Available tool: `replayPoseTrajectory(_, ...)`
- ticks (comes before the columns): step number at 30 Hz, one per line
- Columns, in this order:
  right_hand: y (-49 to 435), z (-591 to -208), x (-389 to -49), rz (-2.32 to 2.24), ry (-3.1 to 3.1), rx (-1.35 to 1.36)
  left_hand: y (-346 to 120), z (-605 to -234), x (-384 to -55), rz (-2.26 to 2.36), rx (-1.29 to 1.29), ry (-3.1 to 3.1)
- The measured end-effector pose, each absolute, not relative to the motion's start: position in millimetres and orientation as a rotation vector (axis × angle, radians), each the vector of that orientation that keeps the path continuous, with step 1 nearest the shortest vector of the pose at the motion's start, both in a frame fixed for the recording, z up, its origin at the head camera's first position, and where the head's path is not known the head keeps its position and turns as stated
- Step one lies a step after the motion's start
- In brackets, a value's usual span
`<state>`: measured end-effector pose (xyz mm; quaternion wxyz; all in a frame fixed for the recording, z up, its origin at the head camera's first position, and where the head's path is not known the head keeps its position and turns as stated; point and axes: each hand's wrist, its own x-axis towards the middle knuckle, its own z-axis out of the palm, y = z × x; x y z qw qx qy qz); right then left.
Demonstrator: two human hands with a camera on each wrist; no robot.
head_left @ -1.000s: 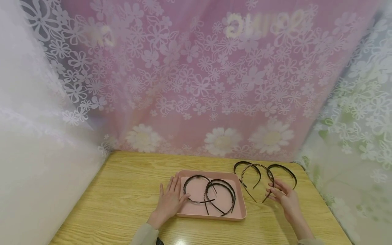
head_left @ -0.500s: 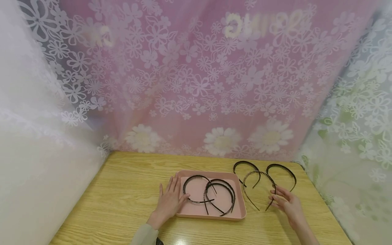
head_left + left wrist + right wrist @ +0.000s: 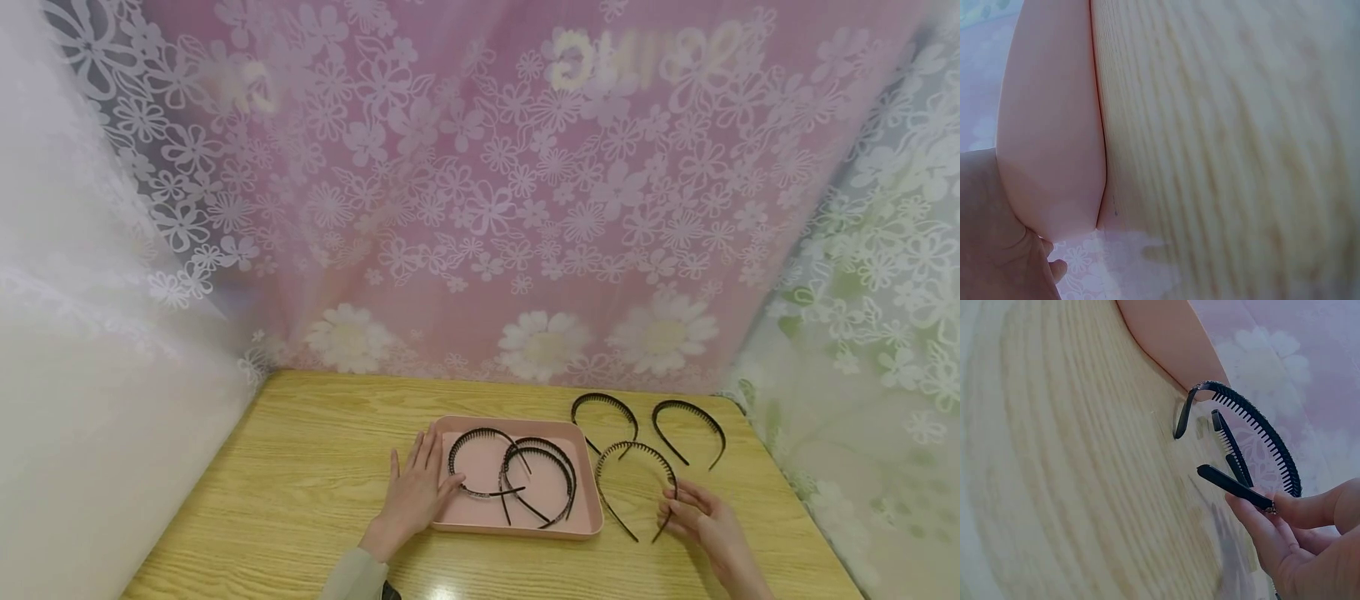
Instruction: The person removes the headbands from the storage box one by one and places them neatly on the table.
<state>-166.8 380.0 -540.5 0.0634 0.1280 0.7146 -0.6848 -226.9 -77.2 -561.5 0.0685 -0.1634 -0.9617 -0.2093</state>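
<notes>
My right hand [image 3: 705, 529] pinches one end of a dark toothed headband [image 3: 636, 446] between thumb and fingers, just right of the pink tray [image 3: 525, 532]. In the right wrist view the same headband [image 3: 1272, 447] shows comb teeth along its inner side and a glittery outer side. My left hand [image 3: 415, 496] lies against the tray's left side, fingers straight and the thumb over the rim. Several similar headbands [image 3: 483, 432] lie overlapping inside the tray. The left wrist view shows part of the left hand [image 3: 997, 231] against the tray's outer wall [image 3: 1054, 125].
Two more black headbands lie at the back right of the wooden table [image 3: 322, 433]: one headband [image 3: 603, 397] behind the held one, another headband [image 3: 690, 406] further right. A pink flowered curtain [image 3: 450, 208] hangs along the back edge, with pale sheets at both sides.
My right hand has drawn the held headband toward the front of the table, away from the two headbands at the back. The left hand and the tray have stayed in place.
</notes>
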Motion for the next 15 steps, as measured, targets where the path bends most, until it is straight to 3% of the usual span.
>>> replayPoseTrajectory(15, 384.4, -543.7, -157.6, -2.034, 2.076, 0.474, -77.0, -558.5, -225.4, -0.634, -0.495, -2.908)
